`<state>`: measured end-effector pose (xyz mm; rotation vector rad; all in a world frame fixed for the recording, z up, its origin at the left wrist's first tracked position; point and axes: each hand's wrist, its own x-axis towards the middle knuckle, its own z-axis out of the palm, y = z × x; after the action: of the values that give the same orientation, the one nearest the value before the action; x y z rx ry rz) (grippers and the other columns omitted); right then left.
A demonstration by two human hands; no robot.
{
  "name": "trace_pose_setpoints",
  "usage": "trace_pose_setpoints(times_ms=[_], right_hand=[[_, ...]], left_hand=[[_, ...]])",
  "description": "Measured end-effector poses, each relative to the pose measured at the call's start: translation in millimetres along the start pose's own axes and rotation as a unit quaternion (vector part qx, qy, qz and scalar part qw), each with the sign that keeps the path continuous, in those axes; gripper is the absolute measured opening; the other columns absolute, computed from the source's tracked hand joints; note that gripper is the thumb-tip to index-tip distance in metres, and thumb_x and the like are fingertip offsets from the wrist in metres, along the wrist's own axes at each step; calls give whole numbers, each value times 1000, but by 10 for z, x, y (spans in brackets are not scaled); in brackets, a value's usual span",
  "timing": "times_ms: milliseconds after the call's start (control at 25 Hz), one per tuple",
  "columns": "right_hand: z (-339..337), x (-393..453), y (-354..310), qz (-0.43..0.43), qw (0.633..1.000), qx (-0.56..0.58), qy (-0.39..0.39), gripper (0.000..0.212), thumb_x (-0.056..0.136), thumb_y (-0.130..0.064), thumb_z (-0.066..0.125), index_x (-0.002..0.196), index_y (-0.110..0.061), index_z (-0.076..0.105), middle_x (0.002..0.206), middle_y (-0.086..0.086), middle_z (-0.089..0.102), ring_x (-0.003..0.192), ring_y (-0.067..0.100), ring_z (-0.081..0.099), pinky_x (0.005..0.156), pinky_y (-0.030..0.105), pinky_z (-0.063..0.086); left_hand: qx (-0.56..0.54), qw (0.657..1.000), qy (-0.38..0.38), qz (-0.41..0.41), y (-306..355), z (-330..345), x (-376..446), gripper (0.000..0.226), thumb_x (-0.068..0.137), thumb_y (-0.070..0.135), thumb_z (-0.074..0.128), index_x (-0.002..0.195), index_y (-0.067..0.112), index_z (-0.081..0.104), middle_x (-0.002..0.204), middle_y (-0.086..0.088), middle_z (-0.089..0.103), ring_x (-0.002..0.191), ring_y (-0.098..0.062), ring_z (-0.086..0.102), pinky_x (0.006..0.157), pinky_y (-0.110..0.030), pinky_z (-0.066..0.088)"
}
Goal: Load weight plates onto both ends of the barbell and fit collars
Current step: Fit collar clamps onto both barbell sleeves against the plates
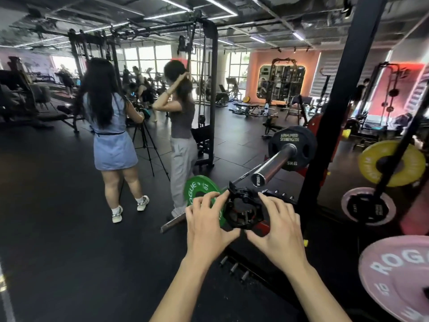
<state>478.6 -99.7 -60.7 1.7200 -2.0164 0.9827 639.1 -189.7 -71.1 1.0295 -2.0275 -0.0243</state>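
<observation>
I hold a black ring-shaped collar (243,211) in front of me with both hands, its clamp lever sticking up at the top. My left hand (206,221) grips its left side and my right hand (276,224) its right side, thumbs meeting under it. Just above it the chrome barbell sleeve (276,163) points at me, its end cap a short way from the collar. A black 5 kg plate (293,147) sits on that sleeve. A green plate (200,190) shows behind my left hand on a second bar (173,223); how it is mounted is hidden.
A black rack upright (336,108) stands right of the sleeve. Yellow (391,162) and pink (369,209) plates hang on storage pegs at right, with a larger pink plate (399,280) nearest me. Two people (111,133) (182,126) stand by a tripod (148,145) on the black floor to the left.
</observation>
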Motion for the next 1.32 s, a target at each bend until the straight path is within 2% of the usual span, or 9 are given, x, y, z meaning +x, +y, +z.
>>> trace_pose_setpoints(times_ms=[240,520,640,840,960,1080,1320], right_hand=[[24,384,263,27,998,-48,39,89,61,-49,79,140,-30,42,124,-12,50,111,15,45,88,35,40],[236,725,506,61,993,-99,34,89,63,-54,78,141,-30,42,127,-11,48,115,16,44,89,38,42],[322,742,512,66,991,-112,37,88,64,-55,73,141,-30,40,129,-10,48,116,16,44,90,37,41],[512,778,444,98,982,-151,47,87,63,-51,75,140,-29,41,127,-10,49,115,15,44,89,34,38],[556,815,416,129,975,-174,54,87,62,-50,79,138,-29,41,127,-9,50,114,16,45,90,34,37],[606,876,349,154,967,-195,62,83,64,-53,73,137,-31,40,126,-11,50,113,16,45,89,35,37],[639,849,407,199,946,-240,86,88,64,-63,63,143,-32,39,124,-11,50,109,16,45,88,38,40]], left_hand=[[-23,999,-20,17,71,359,497,84,59,64,62,136,34,48,126,12,49,113,-16,42,94,-37,33],[-43,998,-42,27,-2,775,910,84,56,65,60,132,31,52,126,10,51,111,-16,41,93,-32,22],[-68,996,-45,33,-115,935,975,84,54,66,57,128,27,55,127,8,51,112,-16,39,92,-33,26],[-134,985,-67,89,-384,1192,1167,78,58,67,62,124,26,57,126,9,52,113,-17,44,94,-42,40],[-163,977,-71,116,-395,1316,1303,71,61,67,64,119,27,58,123,10,53,110,-17,45,91,-39,39],[-197,967,-73,146,-434,1469,1424,67,61,65,66,116,28,58,120,11,53,108,-16,45,90,-36,36],[-256,942,-60,211,-478,1644,1535,76,61,59,71,127,28,54,121,14,52,108,-12,46,90,-29,33]])
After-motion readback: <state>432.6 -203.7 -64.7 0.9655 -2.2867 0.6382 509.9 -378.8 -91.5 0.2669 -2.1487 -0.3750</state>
